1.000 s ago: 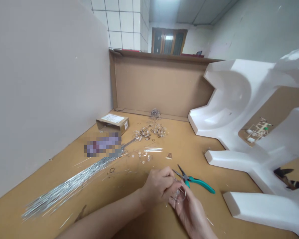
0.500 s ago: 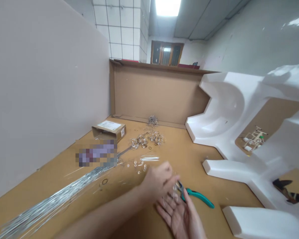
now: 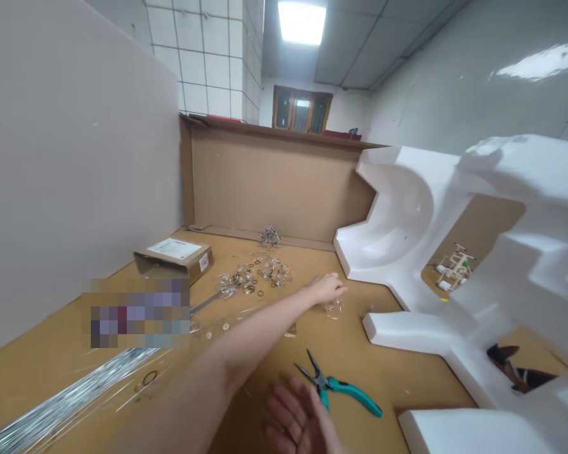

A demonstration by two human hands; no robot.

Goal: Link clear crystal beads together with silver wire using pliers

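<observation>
My left hand (image 3: pixel 329 287) reaches out over the table with its fingers bunched and pointing right. Just below it is a small cluster of clear pieces with thin wire (image 3: pixel 334 308); whether the fingers touch them is hidden. Near the bottom edge my right hand (image 3: pixel 296 413) is palm up, fingers loosely curled and apart, with nothing visible in the palm. Beside its thumb are teal-handled needle-nose pliers (image 3: pixel 322 381), jaws apart. One plier handle passes partly behind that hand.
Clear pieces and dark rings (image 3: pixel 255 277) are heaped mid-table, with a metallic pile (image 3: pixel 269 236) behind. Long silvery strips (image 3: pixel 76 400) and a small cardboard box (image 3: pixel 175 255) lie left. White foam packaging (image 3: pixel 392 320) stands right; a cardboard wall (image 3: pixel 279 183) closes the back.
My left hand has moved from above my right palm to farther out on the table. The clear pieces seen at the palm no longer show there. The view has shifted right.
</observation>
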